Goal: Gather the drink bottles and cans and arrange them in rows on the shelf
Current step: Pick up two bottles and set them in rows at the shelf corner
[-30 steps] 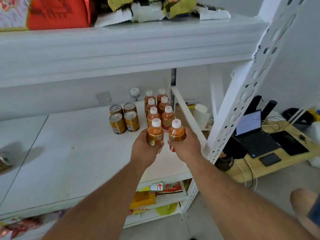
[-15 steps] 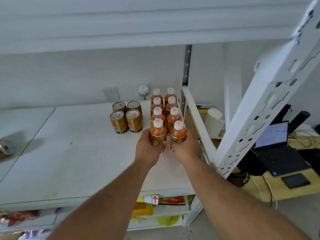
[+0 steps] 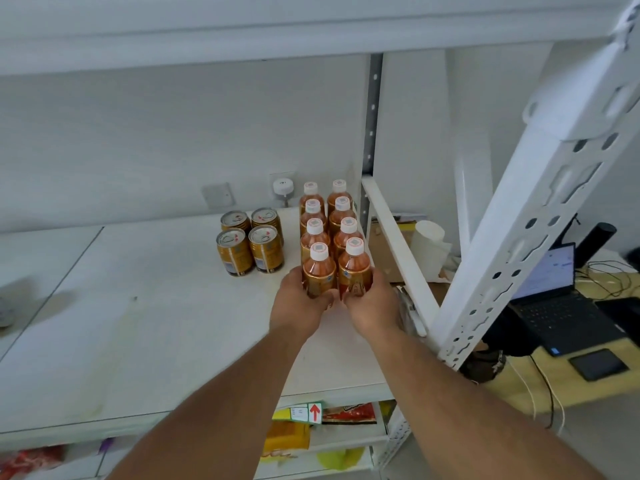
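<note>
White shelf point(image 3: 145, 327) carries two columns of amber drink bottles point(image 3: 327, 216) with white caps, four deep, running front to back near the right upright. Left hand point(image 3: 299, 306) is curled round the front-left bottle point(image 3: 318, 271); right hand point(image 3: 372, 308) is curled round the front-right bottle point(image 3: 355, 266). Both bottles upright, side by side, touching or nearly so, just in front of the third pair; can't tell if their bases are down on the shelf, hands hide them. Four gold cans point(image 3: 251, 239) stand in a 2x2 block just left of the bottle columns, small gap between. One more can-like thing at the far left edge of the shelf, blurred. Laptop point(image 3: 561, 299) and phone point(image 3: 597, 363) on a wooden worktop point(image 3: 540, 386) beyond the shelf frame, right side.
</note>
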Tool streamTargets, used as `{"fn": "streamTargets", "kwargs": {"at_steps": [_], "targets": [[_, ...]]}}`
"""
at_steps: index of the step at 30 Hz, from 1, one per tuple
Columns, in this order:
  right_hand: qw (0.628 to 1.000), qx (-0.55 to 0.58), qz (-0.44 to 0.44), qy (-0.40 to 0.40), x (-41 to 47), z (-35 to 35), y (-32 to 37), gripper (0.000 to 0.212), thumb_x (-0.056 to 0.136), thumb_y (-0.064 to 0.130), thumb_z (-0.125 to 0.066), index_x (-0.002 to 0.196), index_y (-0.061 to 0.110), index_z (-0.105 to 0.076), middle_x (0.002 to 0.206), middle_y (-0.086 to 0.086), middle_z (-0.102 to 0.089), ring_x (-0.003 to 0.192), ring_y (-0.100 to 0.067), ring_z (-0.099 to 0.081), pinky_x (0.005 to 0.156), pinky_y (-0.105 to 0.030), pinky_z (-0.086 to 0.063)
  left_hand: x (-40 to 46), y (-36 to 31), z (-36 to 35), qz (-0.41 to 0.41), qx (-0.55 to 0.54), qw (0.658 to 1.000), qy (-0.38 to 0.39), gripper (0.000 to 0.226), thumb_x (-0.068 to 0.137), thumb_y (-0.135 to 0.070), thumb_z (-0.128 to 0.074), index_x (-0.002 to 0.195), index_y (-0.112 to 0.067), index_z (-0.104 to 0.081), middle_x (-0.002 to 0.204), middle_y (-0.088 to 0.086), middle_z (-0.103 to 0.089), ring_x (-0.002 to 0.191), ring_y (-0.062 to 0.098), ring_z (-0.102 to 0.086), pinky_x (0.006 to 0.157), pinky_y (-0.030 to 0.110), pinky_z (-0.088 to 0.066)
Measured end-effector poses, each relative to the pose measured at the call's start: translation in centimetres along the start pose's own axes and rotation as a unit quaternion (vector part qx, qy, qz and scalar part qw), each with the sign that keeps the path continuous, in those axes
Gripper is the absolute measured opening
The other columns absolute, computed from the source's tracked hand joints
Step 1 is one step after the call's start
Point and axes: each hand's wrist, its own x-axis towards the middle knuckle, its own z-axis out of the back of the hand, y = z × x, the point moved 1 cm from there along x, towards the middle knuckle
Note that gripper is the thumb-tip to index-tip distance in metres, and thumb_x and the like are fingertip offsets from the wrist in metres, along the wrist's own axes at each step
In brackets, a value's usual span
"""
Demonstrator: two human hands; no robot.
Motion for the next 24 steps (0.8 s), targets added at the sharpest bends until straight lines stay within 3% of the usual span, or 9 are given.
{"fn": "streamTargets", "kwargs": {"at_steps": [7, 11, 14, 19, 22, 24], "targets": [[0.999, -0.023, -0.019, 0.017, -0.1, 0.1, -0.1, 0.057, 0.089, 0.035, -0.075, 0.137, 0.018, -0.05, 0.128, -0.005, -0.064, 0.12, -0.028, -0.06, 0.087, -0.033, -0.046, -0.4, -0.3, 0.4, 0.015, 0.012, 0.999, 0.031, 0.071, 0.08, -0.026, -0.081, 0.141, -0.022, -0.045, 0.139, -0.003, -0.055, 0.125, 0.02, -0.053, 0.094, 0.03, -0.044], [0.998, -0.052, -0.035, 0.011, -0.8, 0.6, -0.2, 0.057, 0.091, 0.037, -0.072, 0.139, 0.018, -0.047, 0.131, -0.006, -0.061, 0.122, -0.03, -0.059, 0.093, -0.038, -0.048, -0.8, 0.1, 1.4, 0.029, 0.059, 0.997, 0.039, 0.078, 0.086, -0.033, -0.073, 0.15, -0.026, -0.03, 0.152, -0.001, -0.04, 0.135, 0.022, -0.043, 0.105, 0.039, -0.043], [0.997, -0.061, -0.041, 0.012, -2.1, 1.0, -0.3, 0.049, 0.09, 0.039, -0.071, 0.133, 0.023, -0.051, 0.125, 0.0, -0.063, 0.118, -0.027, -0.061, 0.089, -0.038, -0.051, -1.6, 0.2, 2.5, 0.038, 0.123, 0.99, 0.06, 0.082, 0.089, -0.04, -0.066, 0.154, -0.028, -0.019, 0.16, -0.002, -0.026, 0.143, 0.022, -0.031, 0.109, 0.042, -0.038], [0.986, -0.159, 0.001, 0.055, -5.6, 3.1, 1.7, 0.044, 0.093, 0.046, -0.062, 0.13, 0.025, -0.051, 0.126, 0.004, -0.06, 0.119, -0.024, -0.058, 0.089, -0.034, -0.048, -3.6, -0.9, 6.3, 0.014, 0.277, 0.956, 0.101, 0.086, 0.089, -0.052, -0.057, 0.156, -0.026, -0.01, 0.163, -0.002, -0.014, 0.148, 0.023, -0.019, 0.114, 0.045, -0.031], [0.967, -0.231, 0.074, 0.071, -7.0, 4.2, 3.7, 0.045, 0.09, 0.059, -0.057, 0.126, 0.032, -0.053, 0.123, 0.007, -0.065, 0.117, -0.023, -0.06, 0.095, -0.039, -0.051, -4.8, -2.0, 8.7, -0.007, 0.352, 0.931, 0.094, 0.086, 0.088, -0.058, -0.052, 0.156, -0.024, -0.011, 0.164, 0.0, -0.012, 0.148, 0.025, -0.018, 0.115, 0.048, -0.028], [0.955, -0.261, 0.108, 0.092, -7.9, 4.3, 5.0, 0.045, 0.09, 0.061, -0.056, 0.124, 0.032, -0.053, 0.123, 0.008, -0.065, 0.116, -0.022, -0.061, 0.093, -0.035, -0.048, -5.9, -2.5, 10.3, -0.011, 0.38, 0.922, 0.079, 0.086, 0.088, -0.06, -0.049, 0.156, -0.023, -0.012, 0.164, 0.002, -0.012, 0.148, 0.026, -0.018, 0.115, 0.048, -0.027]]}}
